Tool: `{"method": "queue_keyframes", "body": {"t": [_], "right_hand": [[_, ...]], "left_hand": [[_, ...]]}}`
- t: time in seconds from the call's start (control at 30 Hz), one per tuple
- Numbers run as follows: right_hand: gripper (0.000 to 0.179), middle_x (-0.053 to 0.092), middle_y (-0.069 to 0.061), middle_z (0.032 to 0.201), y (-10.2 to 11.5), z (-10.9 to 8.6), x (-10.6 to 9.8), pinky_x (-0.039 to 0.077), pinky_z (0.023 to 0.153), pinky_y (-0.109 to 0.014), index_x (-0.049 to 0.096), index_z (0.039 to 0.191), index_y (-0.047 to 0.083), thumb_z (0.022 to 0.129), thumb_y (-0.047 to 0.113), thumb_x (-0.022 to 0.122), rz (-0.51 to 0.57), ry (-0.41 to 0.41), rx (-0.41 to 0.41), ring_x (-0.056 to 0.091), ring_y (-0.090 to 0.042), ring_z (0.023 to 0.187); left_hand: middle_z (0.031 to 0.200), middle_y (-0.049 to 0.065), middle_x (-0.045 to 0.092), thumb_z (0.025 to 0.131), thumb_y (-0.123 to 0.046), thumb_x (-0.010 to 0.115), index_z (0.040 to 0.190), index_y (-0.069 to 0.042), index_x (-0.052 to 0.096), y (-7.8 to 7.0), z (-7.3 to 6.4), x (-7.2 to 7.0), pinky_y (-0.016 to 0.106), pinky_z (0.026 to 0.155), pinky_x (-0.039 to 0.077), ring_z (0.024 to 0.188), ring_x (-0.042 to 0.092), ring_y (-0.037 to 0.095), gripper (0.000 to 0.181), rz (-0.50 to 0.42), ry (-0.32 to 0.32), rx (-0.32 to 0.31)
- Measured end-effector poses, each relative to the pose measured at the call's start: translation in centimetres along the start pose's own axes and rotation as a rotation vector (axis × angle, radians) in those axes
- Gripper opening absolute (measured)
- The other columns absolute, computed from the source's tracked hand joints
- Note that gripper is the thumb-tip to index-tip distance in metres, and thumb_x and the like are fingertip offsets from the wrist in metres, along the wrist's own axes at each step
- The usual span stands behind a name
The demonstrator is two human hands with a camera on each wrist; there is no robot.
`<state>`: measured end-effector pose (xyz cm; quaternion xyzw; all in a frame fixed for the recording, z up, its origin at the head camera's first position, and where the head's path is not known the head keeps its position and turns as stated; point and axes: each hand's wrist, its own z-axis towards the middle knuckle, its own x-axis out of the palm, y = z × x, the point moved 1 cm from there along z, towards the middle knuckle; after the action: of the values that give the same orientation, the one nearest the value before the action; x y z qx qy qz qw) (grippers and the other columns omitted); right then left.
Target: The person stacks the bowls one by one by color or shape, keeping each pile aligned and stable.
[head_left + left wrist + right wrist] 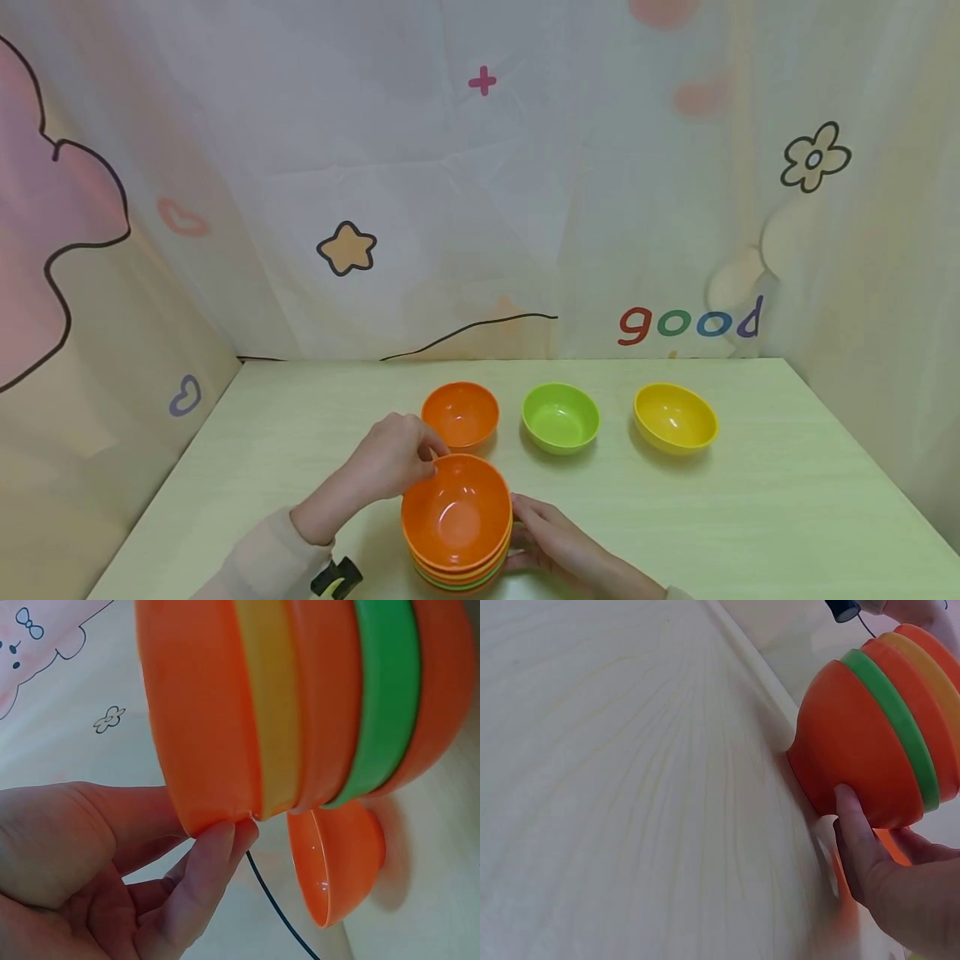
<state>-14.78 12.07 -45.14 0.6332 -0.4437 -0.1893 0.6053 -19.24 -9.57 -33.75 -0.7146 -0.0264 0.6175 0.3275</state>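
A stack of nested bowls stands at the near middle of the table. Its top orange bowl [457, 521] sits above a yellow bowl [271, 705], another orange bowl [326, 705], a green bowl [388, 697] and a bottom orange bowl [855, 746]. My left hand [393, 458] pinches the top bowl's rim at its far left between thumb and fingers. On the right side of the stack, my right hand [562, 542] rests with fairly straight fingers; one fingertip touches the bottom orange bowl in the right wrist view.
Behind the stack stand a single orange bowl [461, 414], a lime green bowl [561, 419] and a yellow bowl [675, 419] in a row. A printed curtain [465, 208] hangs behind the pale table [750, 525]. A small black object [337, 577] lies by the left sleeve.
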Motion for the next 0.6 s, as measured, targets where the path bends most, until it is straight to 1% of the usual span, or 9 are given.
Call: {"method": "queue_keyframes", "body": {"t": [0.17,0.6], "right_hand": [[0.064,0.050,-0.020,0.131,0.04,0.00,0.00,0.053,0.084,-0.036,0.031,0.138,-0.007,0.098,0.042,0.038,0.000,-0.005,0.008,0.058,-0.023,0.108],[0.063,0.049,-0.019,0.133,0.19,0.15,0.00,0.053,0.084,-0.037,0.032,0.139,-0.005,0.098,0.042,0.037,-0.003,-0.035,0.040,0.058,-0.023,0.109]], "left_hand": [[0.069,0.001,0.062,0.075,0.002,0.069,0.086,-0.007,0.074,0.05,0.05,0.14,0.020,0.050,0.049,0.059,0.054,0.012,0.015,-0.015,0.014,-0.001],[0.068,0.000,0.061,0.075,0.001,0.071,0.087,-0.007,0.074,0.20,0.02,0.41,0.020,0.048,0.048,0.057,0.053,0.012,0.015,-0.033,0.022,-0.016]]}}
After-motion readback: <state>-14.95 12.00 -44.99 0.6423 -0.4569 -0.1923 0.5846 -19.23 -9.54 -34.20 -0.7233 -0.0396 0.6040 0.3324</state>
